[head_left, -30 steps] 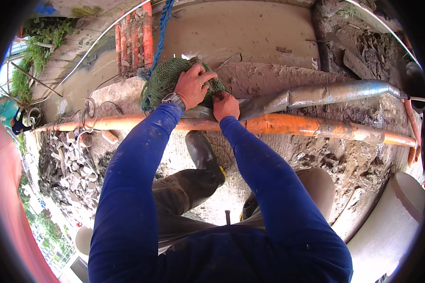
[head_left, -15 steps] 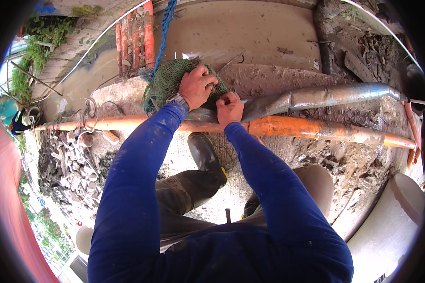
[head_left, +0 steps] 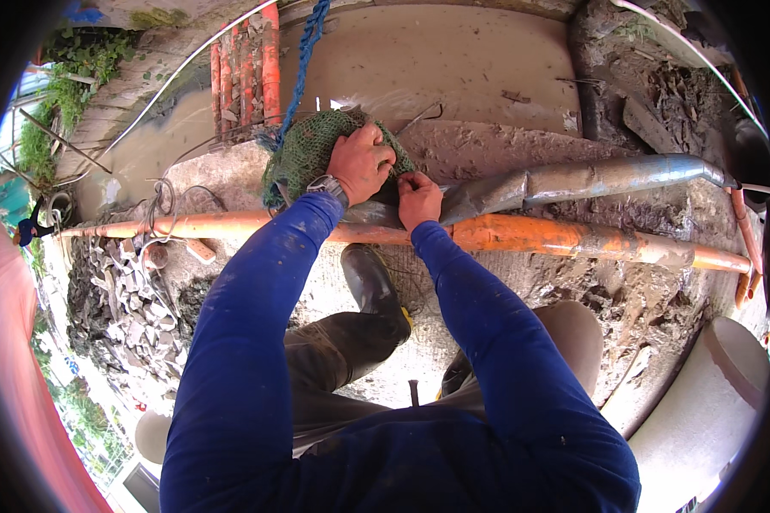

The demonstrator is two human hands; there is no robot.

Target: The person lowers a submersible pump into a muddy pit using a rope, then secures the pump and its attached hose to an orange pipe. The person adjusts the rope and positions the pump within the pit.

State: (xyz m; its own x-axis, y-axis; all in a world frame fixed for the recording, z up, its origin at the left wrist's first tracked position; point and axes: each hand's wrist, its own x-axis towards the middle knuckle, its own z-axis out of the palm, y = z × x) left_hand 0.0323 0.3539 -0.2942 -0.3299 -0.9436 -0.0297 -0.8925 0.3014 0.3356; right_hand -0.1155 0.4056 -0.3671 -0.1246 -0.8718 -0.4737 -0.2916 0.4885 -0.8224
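Observation:
A bundle of green mesh netting [head_left: 304, 158] lies over the end of a grey, flattened hose [head_left: 573, 181]. My left hand [head_left: 362, 162], with a watch at the wrist, is closed with curled fingers gripping the netting from above. At the bundle's right edge, my right hand [head_left: 420, 202] pinches a fold of the netting, thumb and fingers together. The hose end under the netting is hidden. From the bundle's far left side a blue rope [head_left: 306, 64] runs away upward.
An orange pipe [head_left: 513, 233] crosses in front of my boots, below my hands. Beyond the concrete ledge is muddy water [head_left: 436, 60] with upright orange pipes [head_left: 270, 68] at its left. Broken rubble [head_left: 133, 295] lies left, a pale cylinder [head_left: 701, 402] right.
My left hand's fingers have come down a little closer to the right hand. The right hand has shifted slightly; both stay on the netting.

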